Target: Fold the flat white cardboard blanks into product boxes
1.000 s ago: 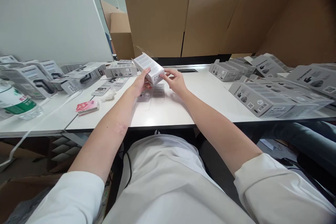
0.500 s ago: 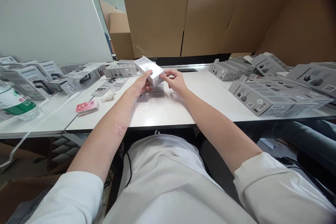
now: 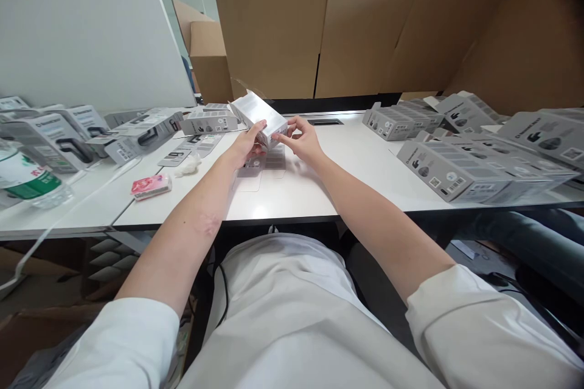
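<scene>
A small white-and-grey carton (image 3: pixel 260 110) is held tilted above the table, its far end showing a raised flap. My left hand (image 3: pixel 247 144) is closed around its left side, thumb on the upper face. At the near right end, the fingers of my right hand (image 3: pixel 303 138) pinch the carton's edge. Below the hands, a flat printed sheet (image 3: pixel 275 161) lies on the table, partly hidden by my left hand.
Several grey cartons (image 3: pixel 449 167) are stacked at the right, more (image 3: pixel 59 140) at the left. A pink pack (image 3: pixel 151 186), a crumpled white piece (image 3: pixel 188 166) and a plastic bottle (image 3: pixel 30 179) lie on the left. A large cardboard sheet (image 3: pixel 274 24) rises behind the white table (image 3: pixel 365 188).
The carton has tipped slightly, so its upper face now catches more light. My right hand's fingers have shifted a little at its near end. My left hand keeps its hold.
</scene>
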Demonstrator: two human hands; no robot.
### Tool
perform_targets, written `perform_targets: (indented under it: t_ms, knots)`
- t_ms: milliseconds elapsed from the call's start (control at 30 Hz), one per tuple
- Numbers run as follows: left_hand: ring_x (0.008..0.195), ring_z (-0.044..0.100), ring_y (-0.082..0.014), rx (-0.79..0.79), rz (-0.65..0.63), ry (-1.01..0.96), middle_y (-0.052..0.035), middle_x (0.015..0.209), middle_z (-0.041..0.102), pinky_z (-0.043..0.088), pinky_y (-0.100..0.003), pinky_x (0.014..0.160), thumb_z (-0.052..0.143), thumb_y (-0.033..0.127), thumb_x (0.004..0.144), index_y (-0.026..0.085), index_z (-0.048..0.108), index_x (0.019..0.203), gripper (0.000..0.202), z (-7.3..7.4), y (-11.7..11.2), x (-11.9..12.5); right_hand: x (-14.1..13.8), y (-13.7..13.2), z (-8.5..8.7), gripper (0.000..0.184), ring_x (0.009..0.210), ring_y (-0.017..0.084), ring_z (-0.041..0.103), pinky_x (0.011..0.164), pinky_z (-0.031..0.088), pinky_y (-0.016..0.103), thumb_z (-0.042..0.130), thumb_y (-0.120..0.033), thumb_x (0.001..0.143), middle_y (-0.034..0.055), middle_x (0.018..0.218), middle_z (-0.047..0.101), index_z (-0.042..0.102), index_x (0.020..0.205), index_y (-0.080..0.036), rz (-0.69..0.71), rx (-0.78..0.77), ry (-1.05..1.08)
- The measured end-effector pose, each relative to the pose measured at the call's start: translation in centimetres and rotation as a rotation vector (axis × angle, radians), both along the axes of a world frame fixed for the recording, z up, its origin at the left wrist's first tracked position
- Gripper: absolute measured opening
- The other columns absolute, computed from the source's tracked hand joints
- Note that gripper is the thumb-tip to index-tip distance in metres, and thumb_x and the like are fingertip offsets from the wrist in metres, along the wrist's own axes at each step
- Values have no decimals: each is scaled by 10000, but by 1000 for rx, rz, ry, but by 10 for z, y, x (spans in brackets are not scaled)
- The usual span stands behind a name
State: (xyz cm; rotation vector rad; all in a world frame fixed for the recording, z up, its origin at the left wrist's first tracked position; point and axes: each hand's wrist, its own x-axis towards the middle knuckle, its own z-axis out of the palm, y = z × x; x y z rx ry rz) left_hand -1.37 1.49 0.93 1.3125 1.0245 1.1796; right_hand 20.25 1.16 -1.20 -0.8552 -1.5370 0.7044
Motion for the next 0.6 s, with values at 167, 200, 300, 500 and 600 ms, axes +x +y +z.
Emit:
perform_targets:
  t_ms: [167,200,300,500,600]
  knots:
    - [538,446,-111,57,41,77,-11,760,695,592,-324,682,904,654,1003,222,781,1006,449,-4,3,-1,1,-2,0,648,781,175,541,595,411,282,1124,-669,695,-32,883,598,699,1000,-287,-25,-16,-41]
    - [545,450,-116,59,49,83,-14,761,690,591,-331,685,904,676,997,229,779,1002,465,-5,3,-1,1,-1,-1,644,778,175,540,601,419,283,1118,-677,706,-29,896,610,709,1015,-287,-25,-19,-45]
    - [563,482,-130,60,77,76,-29,781,689,588,-364,713,894,788,970,244,755,962,561,-4,5,-1,1,8,-8,645,785,180,551,651,492,303,1079,-726,768,-16,975,652,748,1115,-295,-34,-24,-66]
    - [561,529,-127,71,140,104,-61,897,793,575,-343,680,910,882,912,240,754,1042,673,-3,6,0,0,23,-17,1100,1320,365,680,1135,648,531,1156,-574,746,170,1546,644,681,1699,-298,-181,196,-287]
    - [540,576,-143,94,216,208,-61,929,811,533,-337,596,996,848,848,252,729,1164,726,-5,3,2,-3,17,-10,1028,1565,424,587,1338,540,595,1028,-433,934,210,1666,592,579,1848,-293,-204,352,-447]
